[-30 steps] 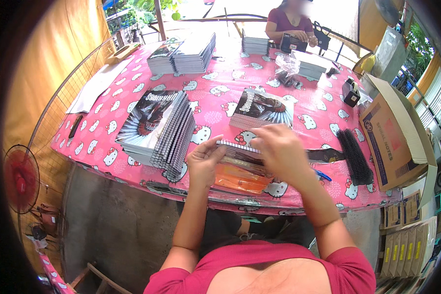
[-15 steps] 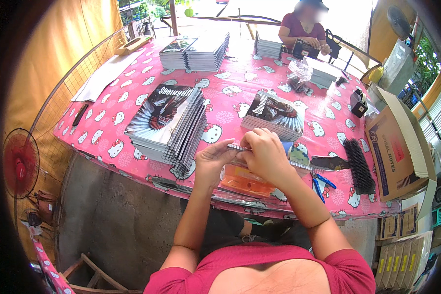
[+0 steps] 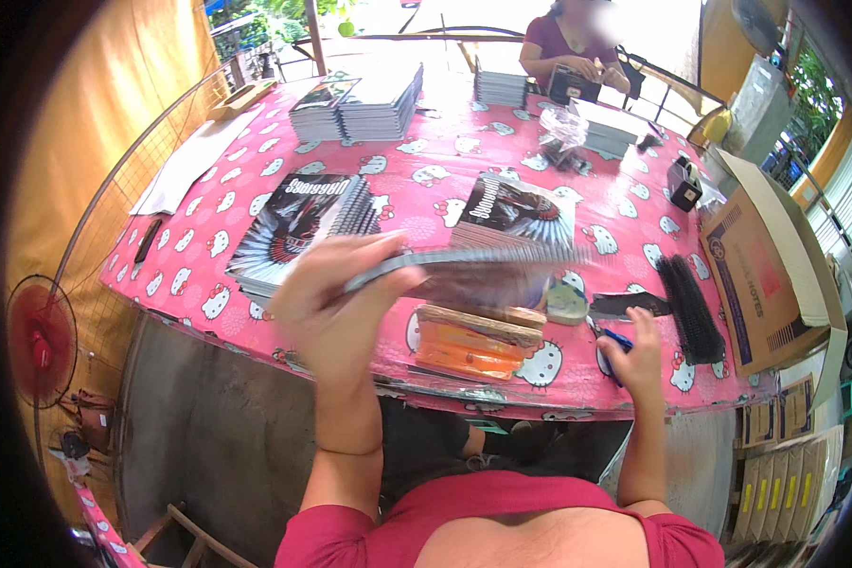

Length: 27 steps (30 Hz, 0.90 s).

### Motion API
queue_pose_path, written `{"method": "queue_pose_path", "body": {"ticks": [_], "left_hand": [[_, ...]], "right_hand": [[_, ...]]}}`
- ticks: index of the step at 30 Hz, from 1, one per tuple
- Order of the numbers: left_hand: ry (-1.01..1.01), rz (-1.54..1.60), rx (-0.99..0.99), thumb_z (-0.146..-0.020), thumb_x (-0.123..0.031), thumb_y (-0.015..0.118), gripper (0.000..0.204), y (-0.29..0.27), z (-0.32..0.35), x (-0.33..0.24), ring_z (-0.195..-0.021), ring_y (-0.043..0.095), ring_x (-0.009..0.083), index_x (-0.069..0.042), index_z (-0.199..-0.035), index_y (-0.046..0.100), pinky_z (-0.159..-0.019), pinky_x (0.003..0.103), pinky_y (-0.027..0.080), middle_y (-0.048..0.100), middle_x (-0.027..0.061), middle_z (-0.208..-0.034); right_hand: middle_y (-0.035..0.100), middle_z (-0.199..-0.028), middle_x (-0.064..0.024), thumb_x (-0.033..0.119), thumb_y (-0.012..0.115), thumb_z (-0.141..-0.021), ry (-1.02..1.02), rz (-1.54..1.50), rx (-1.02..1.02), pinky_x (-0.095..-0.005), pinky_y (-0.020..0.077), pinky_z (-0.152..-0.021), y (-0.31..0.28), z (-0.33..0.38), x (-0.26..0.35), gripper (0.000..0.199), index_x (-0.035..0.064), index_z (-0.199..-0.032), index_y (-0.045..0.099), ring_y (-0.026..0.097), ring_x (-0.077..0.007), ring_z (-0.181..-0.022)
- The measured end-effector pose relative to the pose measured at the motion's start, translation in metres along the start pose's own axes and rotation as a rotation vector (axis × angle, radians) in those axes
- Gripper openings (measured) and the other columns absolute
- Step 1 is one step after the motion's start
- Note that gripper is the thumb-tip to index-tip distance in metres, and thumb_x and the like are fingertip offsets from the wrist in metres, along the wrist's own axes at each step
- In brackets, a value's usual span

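From my end: motion blur smears the held notebook [image 3: 483, 258], so its cover & pg. count are illegible; it's up over the bench [image 3: 417, 199], nr. the mid of the near edge. My view shows 2 hands, well apart. L hand [image 3: 336, 289], blurred too, is clamped on the notebook's left end and hides part of the left stack [image 3: 298, 218]. R hand [image 3: 642, 355] is at the pliers [image 3: 617, 338]; can't tell if it's gripping or just touching. Person [image 3: 563, 47] past the far edge is cut off at top. Count: 1 notebook held, 1 pliers, 2 mid-bench stacks incl. the right stack [image 3: 513, 210], 1 orange packet [image 3: 473, 352] at near edge, 1 open carton [image 3: 753, 284] by right edge.
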State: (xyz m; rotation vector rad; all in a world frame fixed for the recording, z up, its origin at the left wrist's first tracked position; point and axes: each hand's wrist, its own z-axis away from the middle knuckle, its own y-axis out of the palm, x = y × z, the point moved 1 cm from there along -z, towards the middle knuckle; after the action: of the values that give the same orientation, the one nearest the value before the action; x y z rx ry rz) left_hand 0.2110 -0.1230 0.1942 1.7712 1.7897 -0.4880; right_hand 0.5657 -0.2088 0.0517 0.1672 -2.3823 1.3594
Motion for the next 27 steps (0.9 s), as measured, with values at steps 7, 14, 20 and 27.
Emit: {"method": "queue_pose_path", "body": {"ticks": [7,14,20,27], "left_hand": [[0.116,-0.354,0.476,-0.071,-0.001,0.078,0.017,0.036,0.072,0.001,-0.084,0.067,0.0233,0.000,-0.082,0.066,-0.070,0.032,0.055,0.070,0.0112,-0.091],[-0.098,-0.232,0.251,-0.064,0.001,0.084,0.023,0.047,0.109,0.035,-0.081,0.068,0.0193,0.000,-0.075,0.063,-0.067,0.028,0.055,0.069,0.0149,-0.089],[-0.066,-0.223,0.245,-0.068,0.007,0.078,0.019,0.046,0.112,0.035,-0.079,0.068,0.0212,0.001,-0.081,0.066,-0.067,0.029,0.055,0.069,0.0149,-0.088],[0.081,-0.171,0.204,-0.071,0.008,0.075,0.017,0.039,0.108,0.042,-0.083,0.069,0.0220,-0.001,-0.081,0.065,-0.075,0.036,0.057,0.069,0.0149,-0.092]], "right_hand": [[0.058,-0.117,-0.0198,0.030,0.065,-0.084,0.203,0.053,0.175,-0.0431,0.0415,-0.094,0.028,0.027,-0.016,0.043,0.0015,-0.115,0.059,0.053,-0.0335,-0.111],[0.062,-0.098,-0.0153,0.016,0.075,-0.076,-0.268,-0.536,0.158,-0.0388,0.0491,-0.077,-0.030,0.031,0.124,0.038,0.0032,-0.110,0.063,0.061,-0.0315,-0.089],[0.064,-0.095,-0.0140,0.019,0.073,-0.081,-0.339,-0.546,0.145,-0.0378,0.0502,-0.073,-0.027,0.026,0.136,0.034,0.0015,-0.108,0.064,0.062,-0.0291,-0.084],[0.067,-0.099,-0.0142,0.023,0.057,-0.096,0.477,-1.645,1.023,-0.0288,0.0537,-0.071,0.000,0.026,0.122,0.033,-0.0068,-0.109,0.061,0.066,-0.0172,-0.084]]}}
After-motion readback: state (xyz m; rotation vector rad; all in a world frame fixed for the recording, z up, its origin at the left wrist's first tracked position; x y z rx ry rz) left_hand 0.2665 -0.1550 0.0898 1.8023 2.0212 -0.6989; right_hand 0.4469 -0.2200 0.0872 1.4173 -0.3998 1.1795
